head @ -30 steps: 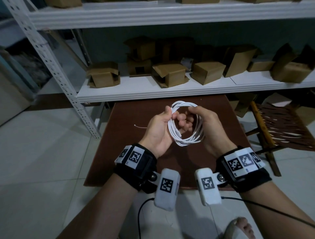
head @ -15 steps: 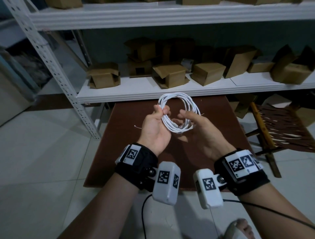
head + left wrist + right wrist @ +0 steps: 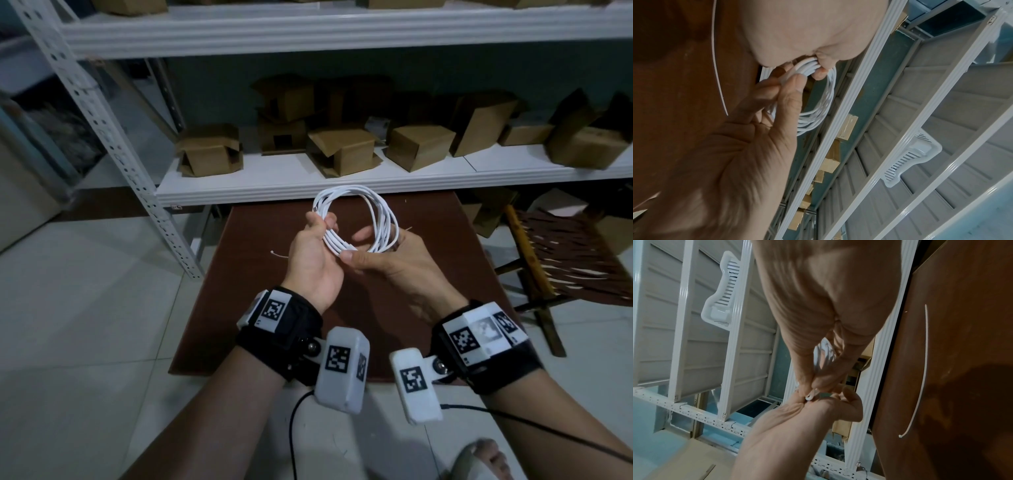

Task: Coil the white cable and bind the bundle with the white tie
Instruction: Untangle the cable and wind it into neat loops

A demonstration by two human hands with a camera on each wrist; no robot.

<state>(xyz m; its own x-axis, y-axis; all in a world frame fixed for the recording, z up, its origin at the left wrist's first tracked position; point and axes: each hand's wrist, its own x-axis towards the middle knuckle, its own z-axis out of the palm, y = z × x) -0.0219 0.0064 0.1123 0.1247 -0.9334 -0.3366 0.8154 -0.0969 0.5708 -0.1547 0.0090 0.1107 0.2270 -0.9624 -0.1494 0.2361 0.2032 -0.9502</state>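
The white cable (image 3: 371,205) is wound into a round coil and held above the brown table (image 3: 246,308). My left hand (image 3: 320,228) grips the coil's left side, its fingers curled round the strands (image 3: 807,69). My right hand (image 3: 356,246) holds the lower strands, with the thumb on top and the fingers behind the loop. In the right wrist view it pinches a cable end (image 3: 810,396) against the bundle. The white tie (image 3: 278,254) lies loose on the table left of my left hand, also visible as the tie (image 3: 714,65) and the tie (image 3: 925,369).
A white metal shelf (image 3: 308,186) with several cardboard boxes (image 3: 209,150) runs just behind the table. Its perforated upright (image 3: 137,178) stands at the left. A wooden chair (image 3: 561,253) is at the right. A white plastic basket (image 3: 914,155) hangs above. A foot (image 3: 479,460) is on the tiled floor.
The coil was lifted and turned to face me as an open ring. My right hand shifted from the coil's right side to its lower strands, the thumb coming down on them.
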